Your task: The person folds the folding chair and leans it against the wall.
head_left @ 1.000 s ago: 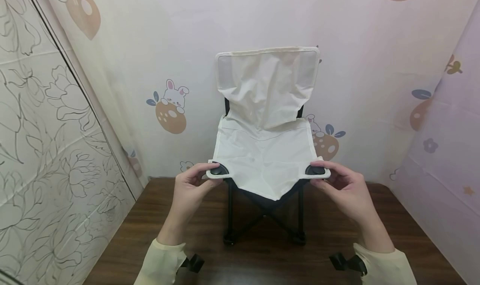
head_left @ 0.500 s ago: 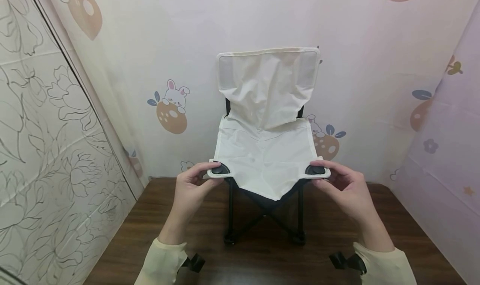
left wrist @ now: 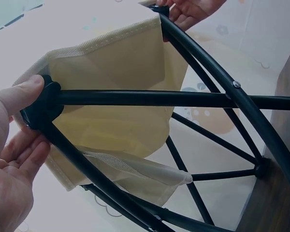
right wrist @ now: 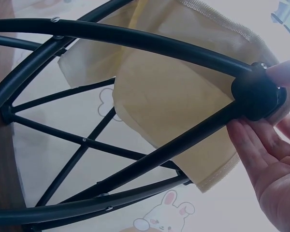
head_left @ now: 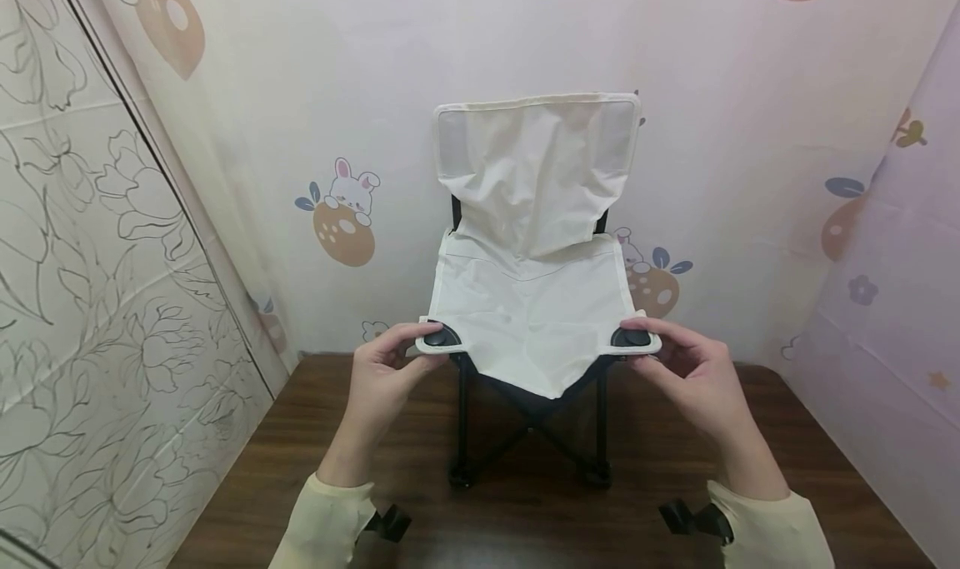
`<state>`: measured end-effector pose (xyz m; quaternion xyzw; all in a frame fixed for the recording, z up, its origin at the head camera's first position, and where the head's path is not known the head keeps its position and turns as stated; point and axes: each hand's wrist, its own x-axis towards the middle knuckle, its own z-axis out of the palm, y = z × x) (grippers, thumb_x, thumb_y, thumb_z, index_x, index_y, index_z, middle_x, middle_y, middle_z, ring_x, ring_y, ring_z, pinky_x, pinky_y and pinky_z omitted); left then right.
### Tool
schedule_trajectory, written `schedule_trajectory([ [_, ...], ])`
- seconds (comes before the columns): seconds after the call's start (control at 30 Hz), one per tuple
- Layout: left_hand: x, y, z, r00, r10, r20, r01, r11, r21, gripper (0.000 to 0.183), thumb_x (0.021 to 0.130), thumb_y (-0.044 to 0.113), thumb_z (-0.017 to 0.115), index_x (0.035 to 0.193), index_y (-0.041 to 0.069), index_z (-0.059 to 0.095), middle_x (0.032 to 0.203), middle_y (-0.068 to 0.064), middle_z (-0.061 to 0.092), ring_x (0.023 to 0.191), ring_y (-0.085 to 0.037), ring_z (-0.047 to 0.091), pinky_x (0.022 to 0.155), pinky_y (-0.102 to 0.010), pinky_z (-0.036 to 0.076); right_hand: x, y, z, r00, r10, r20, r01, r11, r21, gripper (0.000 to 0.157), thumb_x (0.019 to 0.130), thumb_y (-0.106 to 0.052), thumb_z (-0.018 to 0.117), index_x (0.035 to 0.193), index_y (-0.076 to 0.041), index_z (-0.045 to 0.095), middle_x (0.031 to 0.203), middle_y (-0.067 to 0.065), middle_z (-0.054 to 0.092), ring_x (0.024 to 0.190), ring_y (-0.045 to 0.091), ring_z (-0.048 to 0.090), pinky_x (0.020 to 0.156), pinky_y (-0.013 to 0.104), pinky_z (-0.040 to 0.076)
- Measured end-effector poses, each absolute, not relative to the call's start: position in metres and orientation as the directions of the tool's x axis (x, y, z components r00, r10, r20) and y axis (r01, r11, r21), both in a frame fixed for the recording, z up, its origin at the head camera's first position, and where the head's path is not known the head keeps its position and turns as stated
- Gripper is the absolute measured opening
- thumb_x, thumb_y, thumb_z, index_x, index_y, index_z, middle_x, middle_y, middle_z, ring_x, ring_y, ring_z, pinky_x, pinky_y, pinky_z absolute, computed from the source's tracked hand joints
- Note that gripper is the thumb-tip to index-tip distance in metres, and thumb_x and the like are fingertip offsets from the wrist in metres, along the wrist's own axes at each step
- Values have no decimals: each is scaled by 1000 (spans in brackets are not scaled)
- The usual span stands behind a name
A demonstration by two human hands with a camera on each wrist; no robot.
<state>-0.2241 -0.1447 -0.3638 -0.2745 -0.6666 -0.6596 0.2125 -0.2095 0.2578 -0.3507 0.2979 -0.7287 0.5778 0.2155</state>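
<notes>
A small folding chair (head_left: 525, 302) with white cloth and a black tube frame stands unfolded in the middle of the head view. My left hand (head_left: 381, 386) pinches its front left seat corner, fingers above and thumb below the black corner patch. At the front right corner, my right hand (head_left: 693, 381) holds the seat the same way. From beneath, the left wrist view has the left hand (left wrist: 17, 150) around a black plastic joint (left wrist: 43, 104) where tubes meet. The right wrist view has the right hand (right wrist: 273, 164) at a matching joint (right wrist: 256, 92).
The chair's crossed legs (head_left: 530, 429) rest on a dark wooden tabletop (head_left: 525, 527). Close behind hangs a pale curtain (head_left: 247, 136) printed with rabbits and fruit. A flower-line panel (head_left: 97, 302) bounds the left side, and another pale curtain (head_left: 892, 319) the right.
</notes>
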Motion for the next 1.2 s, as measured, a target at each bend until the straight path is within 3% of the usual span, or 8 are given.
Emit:
schedule_trajectory([
  [1.2, -223, -140, -361, -748, 68, 660, 661, -5, 750, 36, 92, -12, 82, 126, -1, 78, 127, -17, 75, 122, -27, 73, 93, -39, 64, -207, 253, -349, -737, -182, 651, -676, 159, -720, 44, 95, 20, 71, 137, 9, 68, 118, -1, 77, 88, 11, 68, 74, 16, 58],
])
